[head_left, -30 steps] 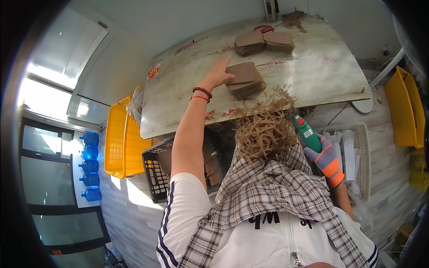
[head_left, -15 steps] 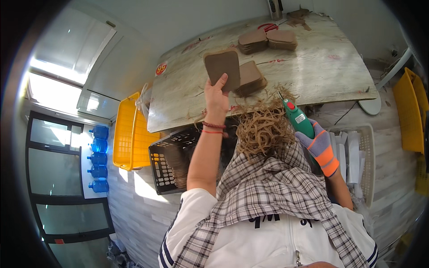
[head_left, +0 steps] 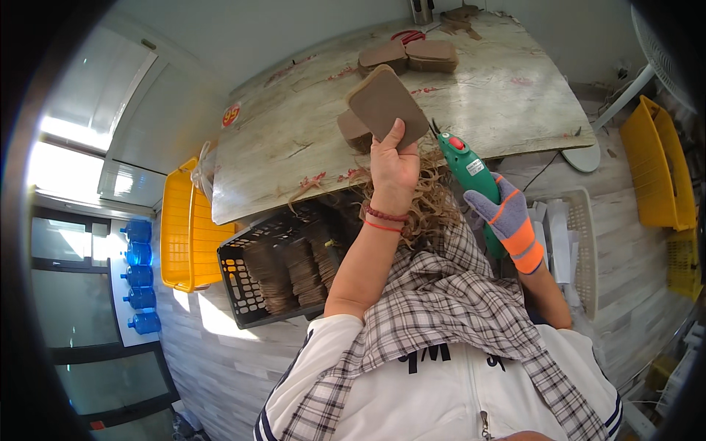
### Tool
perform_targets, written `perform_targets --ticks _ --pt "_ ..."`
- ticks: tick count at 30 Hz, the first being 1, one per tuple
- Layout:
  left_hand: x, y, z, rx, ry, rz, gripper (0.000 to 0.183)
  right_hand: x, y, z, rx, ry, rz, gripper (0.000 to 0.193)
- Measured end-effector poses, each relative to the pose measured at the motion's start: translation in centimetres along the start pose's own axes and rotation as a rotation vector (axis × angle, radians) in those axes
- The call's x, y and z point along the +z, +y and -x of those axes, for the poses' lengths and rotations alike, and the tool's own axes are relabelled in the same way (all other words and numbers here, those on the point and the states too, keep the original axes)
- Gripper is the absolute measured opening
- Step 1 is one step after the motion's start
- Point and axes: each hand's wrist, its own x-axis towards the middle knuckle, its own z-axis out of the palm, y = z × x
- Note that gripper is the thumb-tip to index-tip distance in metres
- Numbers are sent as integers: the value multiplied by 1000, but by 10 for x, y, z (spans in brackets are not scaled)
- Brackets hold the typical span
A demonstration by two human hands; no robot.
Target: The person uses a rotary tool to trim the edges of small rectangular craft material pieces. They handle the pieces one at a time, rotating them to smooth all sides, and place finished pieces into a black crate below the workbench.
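The pad is in your left hand, raised over the tabletop toward its near edge and tilted; your thumb presses on the face you see, and your other fingers are mostly hidden behind it. Your gloved right hand has its fingers wrapped around the green cutter, upright at the tabletop's near edge, its tip just beside the pad's lower right corner; you cannot tell from here whether they touch. Partly behind the pad, a stack sits on the tabletop. Two more stacks stand side by side toward the tabletop's far edge, with a red object just behind them and brown scraps at the far edge. Curly brown strips heap at the tabletop's near edge and onto your checked cloth. Below the tabletop's near edge, to the left, is a black crate holding rows of brown pieces; a pale basket with white pieces is to the right. Off the tabletop's left end stands a yellow basket, and beyond its right end, a fan.
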Motion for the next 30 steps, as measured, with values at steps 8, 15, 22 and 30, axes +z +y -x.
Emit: perform_targets --ticks 8,15,22,30 --pt "-5 -10 12 -34 11 -89 36 3 -5 1 32 21 -35 41" --pt "-13 -21 28 -103 -8 -168 31 -3 6 -10 -34 86 8 35" --pt "-28 -17 35 -126 -72 -306 25 -11 -8 -14 17 62 -10 36" --pt "-40 36 24 -140 -248 -673 33 -39 -13 1 43 -111 111 41"
